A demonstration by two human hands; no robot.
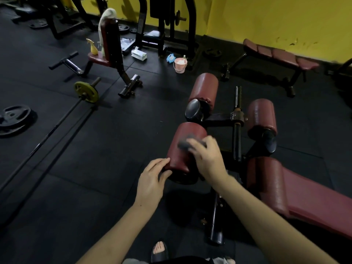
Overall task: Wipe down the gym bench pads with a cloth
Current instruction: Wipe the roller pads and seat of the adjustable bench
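Head camera: I wipe a red roller pad on the gym bench with a grey cloth.

My right hand presses the bunched cloth onto the top of the pad, fingers curled over it. My left hand steadies the pad's near end, fingers fairly straight. A pink bucket stands well apart on the black floor.
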